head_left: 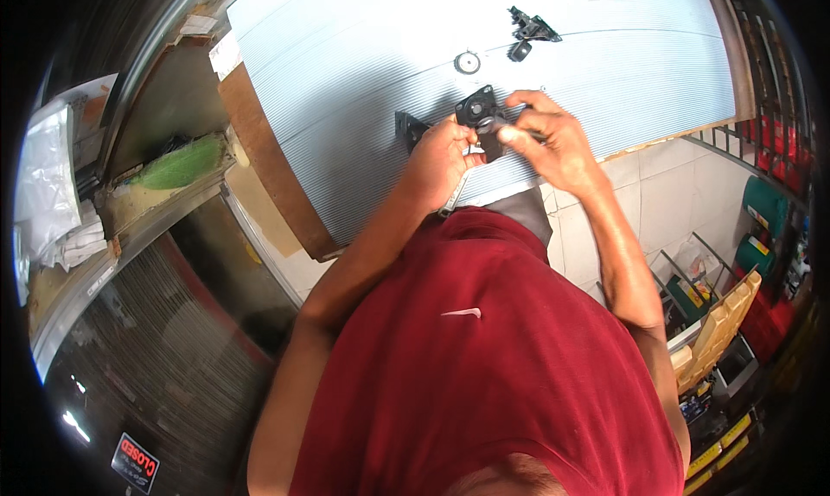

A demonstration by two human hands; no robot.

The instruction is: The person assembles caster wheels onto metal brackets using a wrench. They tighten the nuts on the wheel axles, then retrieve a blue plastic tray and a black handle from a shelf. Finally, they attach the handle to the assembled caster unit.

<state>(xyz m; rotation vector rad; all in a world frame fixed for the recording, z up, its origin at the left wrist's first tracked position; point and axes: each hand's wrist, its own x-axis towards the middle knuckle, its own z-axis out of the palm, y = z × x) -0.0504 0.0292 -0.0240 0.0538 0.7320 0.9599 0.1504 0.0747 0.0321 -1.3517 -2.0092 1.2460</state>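
One black squarish part [475, 107], round-centred, between two hands over the ribbed, pale-blue tabletop [622, 81]. Left hand [441, 161]: fingers pinched on it. Right hand [556, 146]: fingers curled close at its right; grip blurred, cannot tell. Farther: one toothed-looking disc [467, 62]; far right, one jagged black cluster [538, 31]. Near left: one lettered sign [136, 463].

We hold a black part [474, 109] over the pale blue ribbed tabletop [622, 81], pinched in our left hand [439, 161], with the bent fingers of our right hand [558, 149] close against its right side, their grip blurred. Beyond it we see a small round ring-like piece [467, 62] and, farther right, a black jagged assembly [533, 31]; another black piece [406, 130] lies just beside our left hand.
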